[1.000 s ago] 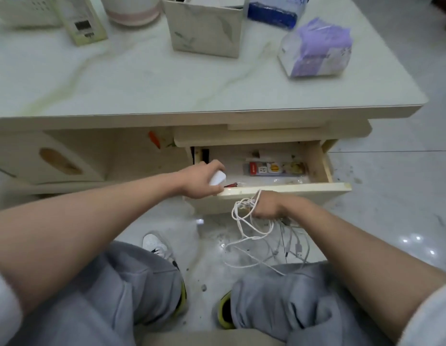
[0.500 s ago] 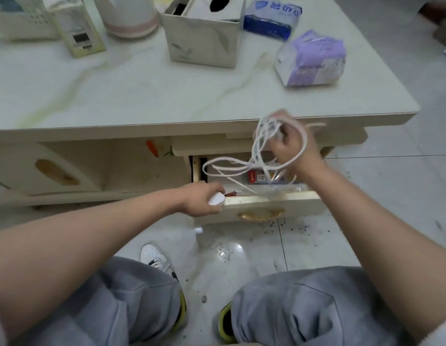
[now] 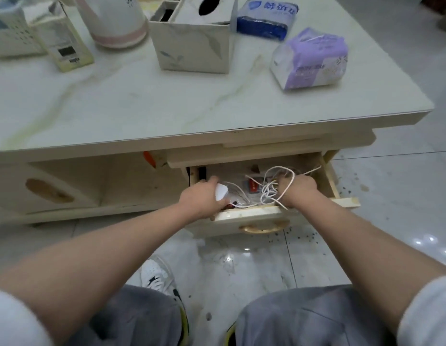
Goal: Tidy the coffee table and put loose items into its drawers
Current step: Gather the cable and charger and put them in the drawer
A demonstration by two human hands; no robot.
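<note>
The coffee table's right drawer [image 3: 251, 214] stands pulled out below the marble top [image 3: 142, 106]. Inside it my left hand [image 3: 204, 198] grips a white charger plug [image 3: 220, 192]. My right hand [image 3: 298, 189] holds a tangled white cable [image 3: 271, 186], its loops lying inside the drawer and over my wrist. A red and white packet [image 3: 253, 187] lies on the drawer's floor between my hands.
On the tabletop stand a marbled tissue box organiser [image 3: 192, 38], a purple tissue pack [image 3: 310, 59], a blue pack [image 3: 265, 18], a white and pink kettle [image 3: 114, 20] and a small carton [image 3: 62, 38]. My knees and shoes are below, on a speckled tile floor [image 3: 391, 196].
My right hand came down from above the drawer, bringing the bundled cable into it. My left hand pushed the plug a little deeper into the drawer.
</note>
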